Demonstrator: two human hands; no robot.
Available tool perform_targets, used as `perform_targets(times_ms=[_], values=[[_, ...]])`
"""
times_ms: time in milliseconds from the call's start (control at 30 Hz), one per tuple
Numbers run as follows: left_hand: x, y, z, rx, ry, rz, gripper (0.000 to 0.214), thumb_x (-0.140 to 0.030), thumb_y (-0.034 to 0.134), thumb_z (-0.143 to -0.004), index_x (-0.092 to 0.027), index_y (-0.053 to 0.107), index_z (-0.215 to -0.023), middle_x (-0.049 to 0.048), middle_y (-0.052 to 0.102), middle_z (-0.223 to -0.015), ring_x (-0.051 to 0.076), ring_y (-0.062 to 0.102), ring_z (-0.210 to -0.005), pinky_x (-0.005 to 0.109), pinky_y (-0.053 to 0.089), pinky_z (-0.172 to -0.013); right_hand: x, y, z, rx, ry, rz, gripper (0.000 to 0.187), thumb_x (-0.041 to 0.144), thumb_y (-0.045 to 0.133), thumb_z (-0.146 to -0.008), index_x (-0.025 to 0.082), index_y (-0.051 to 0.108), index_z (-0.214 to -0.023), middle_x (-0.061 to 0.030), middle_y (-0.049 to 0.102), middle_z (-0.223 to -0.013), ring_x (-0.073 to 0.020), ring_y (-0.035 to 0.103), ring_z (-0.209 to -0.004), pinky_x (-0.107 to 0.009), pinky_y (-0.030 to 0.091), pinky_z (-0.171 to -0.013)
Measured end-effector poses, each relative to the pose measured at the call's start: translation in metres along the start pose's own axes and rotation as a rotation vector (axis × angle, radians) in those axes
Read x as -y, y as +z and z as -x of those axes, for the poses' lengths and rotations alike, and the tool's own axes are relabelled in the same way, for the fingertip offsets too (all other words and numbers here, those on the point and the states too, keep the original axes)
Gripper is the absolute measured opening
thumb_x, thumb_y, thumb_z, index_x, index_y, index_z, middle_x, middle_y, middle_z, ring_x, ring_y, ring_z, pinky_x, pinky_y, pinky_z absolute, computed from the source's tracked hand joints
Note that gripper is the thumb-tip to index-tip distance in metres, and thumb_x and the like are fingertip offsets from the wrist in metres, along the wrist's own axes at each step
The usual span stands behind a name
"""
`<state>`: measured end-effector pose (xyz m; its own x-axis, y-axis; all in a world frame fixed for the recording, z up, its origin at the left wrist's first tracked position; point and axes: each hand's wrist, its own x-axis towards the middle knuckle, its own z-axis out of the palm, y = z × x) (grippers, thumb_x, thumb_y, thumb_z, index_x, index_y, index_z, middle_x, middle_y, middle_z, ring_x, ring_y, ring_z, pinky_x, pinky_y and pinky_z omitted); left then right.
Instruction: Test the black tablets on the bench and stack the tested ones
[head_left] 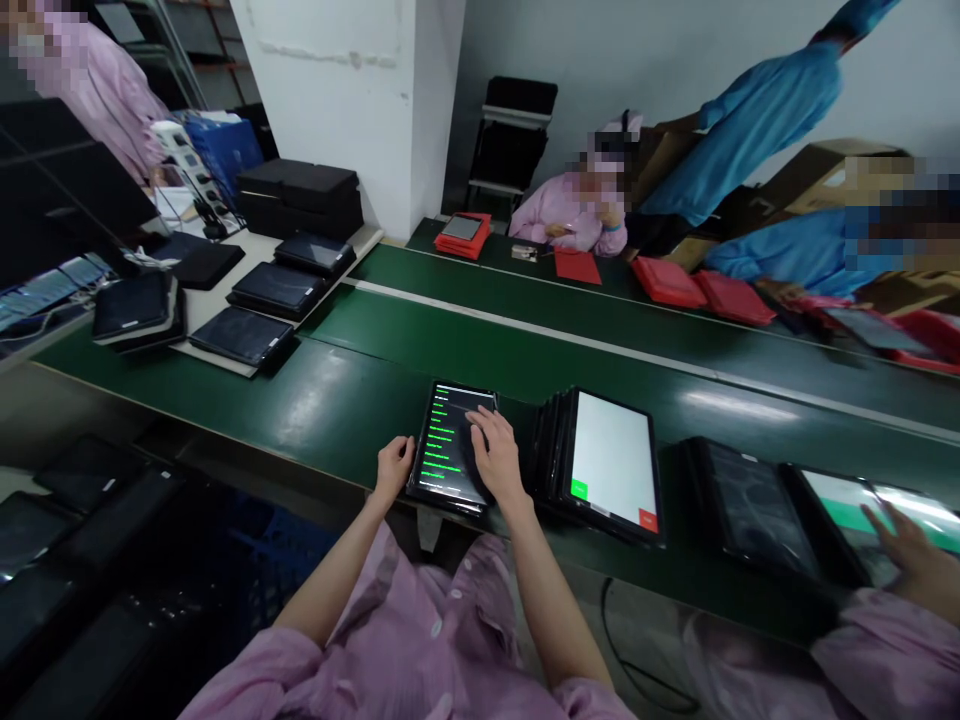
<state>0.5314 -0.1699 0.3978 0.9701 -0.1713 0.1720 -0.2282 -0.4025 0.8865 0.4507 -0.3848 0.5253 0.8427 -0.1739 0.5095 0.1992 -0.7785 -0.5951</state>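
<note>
A black tablet (450,450) lies in front of me on the green bench, its dark screen filled with lines of green text. The edge of something shows beneath its lower end. My left hand (394,467) rests by the tablet's left edge with its fingers curled in a loose fist. Over the right side of the screen is my right hand (495,450), fingers stretched out and fingertips at the glass. To its right stands a stack of tablets; the top tablet (613,455) shows a white screen with a green and a red corner box.
Farther right lie a dark tablet (757,500) and a lit tablet (847,510) under a co-worker's hand (911,550). Several tablets (244,335) sit on the left. Red sleeves (667,280) line the bench's far side, where other people sit. A blue crate (277,560) is below.
</note>
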Motion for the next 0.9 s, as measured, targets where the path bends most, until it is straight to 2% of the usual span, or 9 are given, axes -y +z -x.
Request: perform_targets(times_ms=[167,333,400,467,533,633,700,767,900], values=[[-0.001,-0.001,0.000,0.000,-0.004,-0.007,0.048,-0.052,0.047,-0.103,-0.020,0.053,-0.066,-0.0030,0.048,-0.065,0.013,0.043,-0.063,0.027,0.031,-0.064,-0.003,0.004,0.001,-0.005,0.023,0.031,0.039,0.035,0.039,-0.114,0.023,0.069,-0.136,-0.0091,0.075,-0.137,-0.0249,0.059,-0.143,-0.054,0.039,-0.127],[0.000,0.000,0.000,-0.001,-0.005,-0.008,0.049,-0.053,0.047,-0.103,-0.020,0.056,-0.067,-0.0022,0.052,-0.066,0.013,0.046,-0.064,0.026,0.033,-0.065,-0.003,0.002,0.002,0.104,0.046,0.095,0.042,0.041,0.042,-0.112,0.018,0.068,-0.137,-0.0128,0.074,-0.137,-0.0298,0.054,-0.149,-0.061,0.031,-0.131],[0.001,0.000,0.000,0.001,-0.019,-0.001,0.050,-0.054,0.047,-0.103,-0.020,0.060,-0.068,-0.0010,0.057,-0.067,0.013,0.050,-0.065,0.026,0.036,-0.066,0.002,-0.002,0.007,0.071,0.061,0.069,0.043,0.041,0.042,-0.113,0.020,0.064,-0.142,-0.0120,0.071,-0.142,-0.0285,0.054,-0.148,-0.060,0.029,-0.132],[0.001,0.000,-0.001,-0.001,-0.043,0.034,0.048,-0.056,0.049,-0.101,-0.020,0.069,-0.076,0.0023,0.068,-0.076,0.016,0.059,-0.072,0.026,0.043,-0.072,0.007,-0.008,0.016,-0.001,0.120,0.038,0.045,0.043,0.041,-0.112,0.021,0.060,-0.147,-0.0120,0.068,-0.146,-0.0278,0.056,-0.145,-0.058,0.034,-0.130],[0.001,-0.003,-0.003,-0.037,-0.097,0.118,0.046,-0.059,0.054,-0.098,-0.020,0.077,-0.093,0.0074,0.078,-0.095,0.020,0.069,-0.088,0.028,0.050,-0.082,0.009,-0.012,0.028,-0.062,0.208,0.008,0.046,0.046,0.042,-0.111,0.022,0.060,-0.147,-0.0136,0.067,-0.145,-0.0283,0.059,-0.140,-0.056,0.042,-0.124],[-0.004,-0.010,-0.007,-0.079,-0.234,0.287,0.056,-0.063,0.060,-0.092,-0.017,0.079,-0.117,0.0136,0.080,-0.116,0.025,0.074,-0.100,0.035,0.056,-0.090,0.003,-0.016,0.045,-0.119,0.359,-0.048,0.050,0.051,0.044,-0.109,0.020,0.062,-0.144,-0.0169,0.068,-0.137,-0.0290,0.066,-0.125,-0.051,0.052,-0.112],[-0.010,-0.015,-0.009,-0.022,-0.278,0.345,0.062,-0.067,0.062,-0.091,-0.015,0.079,-0.121,0.0145,0.081,-0.114,0.027,0.075,-0.096,0.037,0.058,-0.089,-0.003,-0.017,0.054,-0.107,0.464,-0.105,0.053,0.054,0.044,-0.107,0.018,0.063,-0.141,-0.0176,0.069,-0.132,-0.0287,0.070,-0.116,-0.049,0.055,-0.107],[-0.017,-0.019,-0.011,0.078,-0.246,0.332,0.062,-0.068,0.064,-0.090,-0.015,0.081,-0.117,0.0141,0.081,-0.112,0.028,0.075,-0.099,0.040,0.058,-0.093,-0.006,-0.016,0.059,-0.072,0.548,-0.171,0.055,0.056,0.042,-0.106,0.018,0.065,-0.139,-0.0173,0.070,-0.132,-0.0286,0.070,-0.115,-0.047,0.055,-0.106],[-0.027,-0.023,-0.019,0.161,-0.207,0.184,0.057,-0.066,0.066,-0.087,-0.018,0.083,-0.112,0.0151,0.079,-0.124,0.032,0.071,-0.121,0.045,0.049,-0.112,-0.002,-0.013,0.057,-0.079,0.629,-0.284,0.055,0.058,0.043,-0.105,0.020,0.066,-0.137,-0.0139,0.072,-0.131,-0.0275,0.069,-0.120,-0.043,0.051,-0.109]])
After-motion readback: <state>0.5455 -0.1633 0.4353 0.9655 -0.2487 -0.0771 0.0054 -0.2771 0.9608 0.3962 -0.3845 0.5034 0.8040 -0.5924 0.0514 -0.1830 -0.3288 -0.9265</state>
